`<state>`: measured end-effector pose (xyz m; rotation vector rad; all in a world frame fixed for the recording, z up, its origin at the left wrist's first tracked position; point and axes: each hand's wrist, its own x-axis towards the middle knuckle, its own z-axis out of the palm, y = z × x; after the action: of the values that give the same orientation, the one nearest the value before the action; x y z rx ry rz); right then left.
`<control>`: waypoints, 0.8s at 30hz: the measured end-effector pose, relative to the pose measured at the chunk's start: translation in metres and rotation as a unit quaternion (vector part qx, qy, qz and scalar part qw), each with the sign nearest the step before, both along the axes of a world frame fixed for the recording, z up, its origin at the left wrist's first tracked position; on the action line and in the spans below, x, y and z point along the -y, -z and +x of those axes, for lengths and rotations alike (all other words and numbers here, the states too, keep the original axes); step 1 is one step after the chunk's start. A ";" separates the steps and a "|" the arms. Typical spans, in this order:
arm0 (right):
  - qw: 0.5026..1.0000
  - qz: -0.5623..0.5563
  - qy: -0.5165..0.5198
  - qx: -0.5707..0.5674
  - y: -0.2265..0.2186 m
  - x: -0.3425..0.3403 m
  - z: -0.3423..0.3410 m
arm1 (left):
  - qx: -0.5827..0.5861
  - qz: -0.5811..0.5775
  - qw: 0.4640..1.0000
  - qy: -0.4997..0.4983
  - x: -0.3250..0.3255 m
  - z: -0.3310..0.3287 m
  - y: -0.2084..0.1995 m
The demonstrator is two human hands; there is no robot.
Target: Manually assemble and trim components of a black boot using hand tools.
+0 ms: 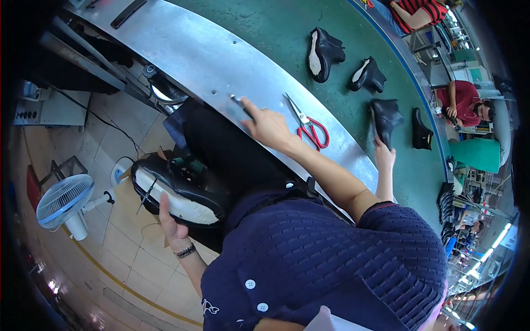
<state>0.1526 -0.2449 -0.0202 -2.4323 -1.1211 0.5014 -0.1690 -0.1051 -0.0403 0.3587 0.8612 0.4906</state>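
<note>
My left hand, with a dark bracelet at the wrist, grips a black boot. The boot's pale, unfinished sole faces outward, and my thumb presses along it. A thin dark strip or rod crosses the sole; I cannot tell what it is. Over the edge of the metal bench, my right hand is closed around a small dark-handled tool with a shiny tip, its kind unclear. Scissors with red handles lie on the metal to the right of that hand.
Several black boots, one of them with a pale sole, stand or lie on the green belt. Another person's hand holds a boot there. A white fan stands on the tiled floor at left. A dark bar rests on the bench.
</note>
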 end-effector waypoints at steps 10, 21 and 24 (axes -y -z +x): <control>0.978 0.175 -0.080 0.077 0.013 0.027 0.024 | -0.179 0.199 0.962 0.046 0.038 0.006 -0.037; 0.912 0.160 -0.271 -0.262 -0.037 0.023 -0.082 | 0.101 0.237 0.946 0.198 0.049 0.042 -0.010; 0.924 0.182 -0.274 -0.193 -0.022 0.034 -0.108 | 0.009 0.211 0.972 0.104 0.055 0.030 0.012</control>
<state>0.0448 -0.2787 0.0022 -1.5958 -1.5446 0.8144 -0.1394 -0.1600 -0.0524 0.8251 0.6872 0.4786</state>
